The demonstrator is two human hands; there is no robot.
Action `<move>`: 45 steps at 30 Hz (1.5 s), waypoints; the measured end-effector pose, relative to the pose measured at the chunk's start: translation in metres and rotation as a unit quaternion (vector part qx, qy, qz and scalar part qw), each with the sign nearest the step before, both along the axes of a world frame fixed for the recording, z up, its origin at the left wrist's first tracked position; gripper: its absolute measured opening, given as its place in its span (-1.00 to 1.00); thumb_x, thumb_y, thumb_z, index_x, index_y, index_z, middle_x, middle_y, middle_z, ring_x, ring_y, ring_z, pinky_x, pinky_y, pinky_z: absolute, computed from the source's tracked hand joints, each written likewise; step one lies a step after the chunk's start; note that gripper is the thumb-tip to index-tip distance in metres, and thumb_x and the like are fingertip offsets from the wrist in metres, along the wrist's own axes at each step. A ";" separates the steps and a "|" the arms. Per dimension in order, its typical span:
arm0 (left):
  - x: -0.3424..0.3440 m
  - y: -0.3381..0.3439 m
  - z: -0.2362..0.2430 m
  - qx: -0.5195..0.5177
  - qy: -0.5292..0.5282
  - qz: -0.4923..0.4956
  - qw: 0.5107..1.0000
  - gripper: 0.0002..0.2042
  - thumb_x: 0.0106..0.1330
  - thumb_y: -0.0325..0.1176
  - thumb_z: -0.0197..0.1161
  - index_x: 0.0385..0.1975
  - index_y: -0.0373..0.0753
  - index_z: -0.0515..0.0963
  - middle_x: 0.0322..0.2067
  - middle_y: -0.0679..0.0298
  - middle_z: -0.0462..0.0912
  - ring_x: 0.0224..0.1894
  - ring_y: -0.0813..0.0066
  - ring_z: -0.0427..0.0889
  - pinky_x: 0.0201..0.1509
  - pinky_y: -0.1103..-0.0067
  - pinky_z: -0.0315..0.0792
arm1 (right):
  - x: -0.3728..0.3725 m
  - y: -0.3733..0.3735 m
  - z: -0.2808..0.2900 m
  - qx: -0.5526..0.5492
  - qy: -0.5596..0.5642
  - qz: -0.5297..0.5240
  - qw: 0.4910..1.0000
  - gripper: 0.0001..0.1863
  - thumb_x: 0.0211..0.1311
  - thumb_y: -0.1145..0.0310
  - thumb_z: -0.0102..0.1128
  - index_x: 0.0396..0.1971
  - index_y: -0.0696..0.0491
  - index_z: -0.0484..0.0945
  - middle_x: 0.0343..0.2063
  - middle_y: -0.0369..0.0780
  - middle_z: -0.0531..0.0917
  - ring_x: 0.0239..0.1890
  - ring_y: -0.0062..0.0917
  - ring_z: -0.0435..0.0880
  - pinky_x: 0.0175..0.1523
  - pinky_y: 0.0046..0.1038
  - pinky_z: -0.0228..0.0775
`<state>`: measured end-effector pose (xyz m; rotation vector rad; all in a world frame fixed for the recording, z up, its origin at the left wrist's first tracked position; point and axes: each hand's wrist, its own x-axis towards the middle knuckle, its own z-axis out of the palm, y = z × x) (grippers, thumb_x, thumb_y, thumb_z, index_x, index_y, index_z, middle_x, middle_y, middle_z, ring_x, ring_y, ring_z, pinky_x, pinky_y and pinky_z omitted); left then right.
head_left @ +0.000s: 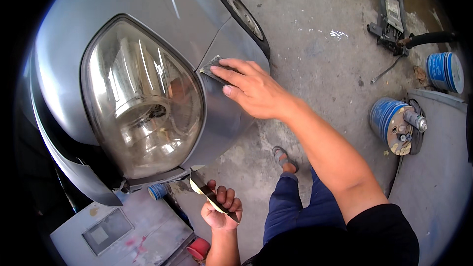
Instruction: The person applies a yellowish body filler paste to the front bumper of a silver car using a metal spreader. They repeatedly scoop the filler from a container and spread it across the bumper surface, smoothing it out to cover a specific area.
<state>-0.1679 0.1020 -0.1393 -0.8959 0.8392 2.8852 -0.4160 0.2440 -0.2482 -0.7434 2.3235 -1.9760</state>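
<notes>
My right hand (261,87) reaches up to the silver-grey car fender (224,113), just right of the large headlight (143,93). Its fingers press a dark, thin, flat spreader (213,64) against the panel, near the seam; a pale yellowish trace shows at the spreader's corner. Lower down, below the headlight's bottom end, my left hand (222,207) grips a dark flat blade (213,198) with cream-coloured paste along its edge. The blade stands tilted, apart from the car. Part of the spreader is hidden under my right fingers.
At right stand a blue can (387,118) with a spray can on it, another blue can (443,71) and a floor jack (391,17). A stained grey panel (118,231), a small blue can (157,191) and a red container (198,249) lie lower left. The car's wheel (244,15) is beyond the fender.
</notes>
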 end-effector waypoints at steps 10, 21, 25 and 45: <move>-0.002 -0.003 -0.002 -0.012 -0.011 -0.014 1.000 -0.64 0.34 -0.37 -0.02 0.13 -0.15 0.45 -0.44 0.34 0.48 -0.44 0.54 0.39 -0.44 0.64 0.35 | 0.041 -0.003 -0.006 0.008 -0.009 -0.027 1.000 -0.57 0.26 0.30 0.11 0.16 -0.12 0.48 0.18 -0.17 0.42 0.12 -0.16 0.40 0.22 -0.20 0.28; 0.002 -0.005 -0.004 -0.005 -0.011 -0.023 1.000 -0.51 0.11 -0.49 0.06 0.13 -0.16 0.44 -0.45 0.33 0.47 -0.44 0.49 0.40 -0.44 0.61 0.36 | 0.004 -0.005 0.003 -0.010 -0.043 -0.012 0.999 -0.57 0.30 0.27 0.06 0.17 -0.11 0.47 0.20 -0.19 0.41 0.14 -0.19 0.39 0.26 -0.22 0.26; 0.004 -0.007 -0.004 -0.005 -0.018 -0.013 1.000 -0.50 0.10 -0.50 0.06 0.14 -0.17 0.43 -0.45 0.32 0.47 -0.44 0.49 0.40 -0.44 0.61 0.37 | 0.017 -0.004 -0.009 -0.024 -0.010 -0.010 1.000 -0.57 0.27 0.31 0.08 0.16 -0.10 0.49 0.18 -0.18 0.43 0.16 -0.20 0.38 0.27 -0.23 0.23; 0.004 -0.007 -0.009 -0.009 -0.029 -0.016 0.999 -0.48 0.06 -0.50 0.04 0.12 -0.17 0.45 -0.49 0.32 0.43 -0.47 0.50 0.36 -0.47 0.61 0.34 | -0.005 0.007 0.002 -0.007 -0.012 0.010 1.000 -0.53 0.28 0.31 0.03 0.21 -0.02 0.43 0.23 -0.12 0.36 0.22 -0.19 0.33 0.31 -0.25 0.17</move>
